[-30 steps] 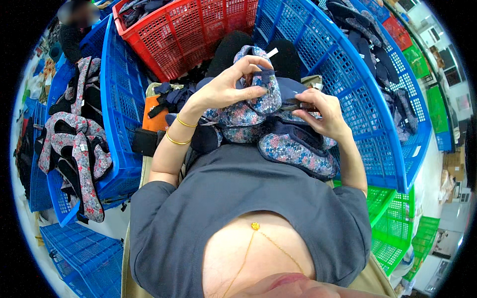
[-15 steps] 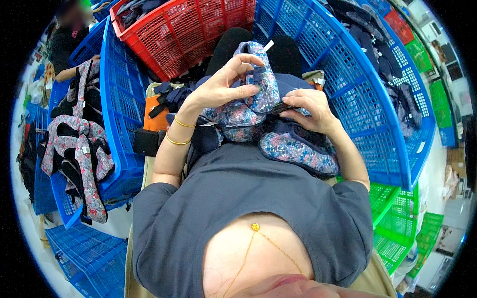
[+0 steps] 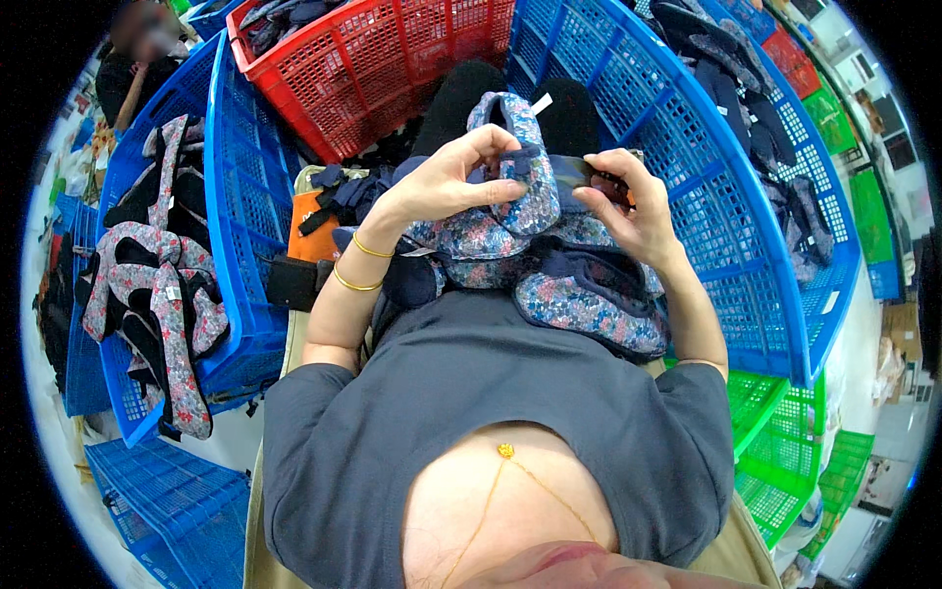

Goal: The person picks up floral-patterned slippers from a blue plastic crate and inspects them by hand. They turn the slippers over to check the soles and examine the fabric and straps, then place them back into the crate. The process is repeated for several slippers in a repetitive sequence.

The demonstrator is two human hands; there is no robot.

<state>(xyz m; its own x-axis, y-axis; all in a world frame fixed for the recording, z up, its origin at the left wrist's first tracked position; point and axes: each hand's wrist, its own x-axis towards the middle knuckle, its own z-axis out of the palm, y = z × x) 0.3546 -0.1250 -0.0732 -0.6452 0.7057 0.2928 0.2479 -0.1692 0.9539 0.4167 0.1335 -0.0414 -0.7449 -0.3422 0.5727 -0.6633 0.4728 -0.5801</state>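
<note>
My left hand (image 3: 471,177) pinches a blue, pink and white floral padded piece (image 3: 530,201) between thumb and fingers, at a small dark navy strip on it. The piece curves into a loop at its far end, where a white tag (image 3: 543,104) sticks out. To its right, apart from it, my right hand (image 3: 628,201) is curled around a small dark thing (image 3: 610,187), too hidden to name. More floral padded pieces with navy lining lie on my lap, one of them (image 3: 589,304) against my shirt below my right hand.
A red crate (image 3: 383,69) stands ahead, with tall blue crates at the left (image 3: 245,196) and right (image 3: 677,177). Grey floral pieces (image 3: 167,285) hang over a crate at far left. Green crates (image 3: 785,442) stand at lower right. Another person (image 3: 128,83) is at upper left.
My right hand has drawn up and away from the floral padded piece, with the small dark thing in it. My left hand keeps its pinch. The person at upper left has raised a hand.
</note>
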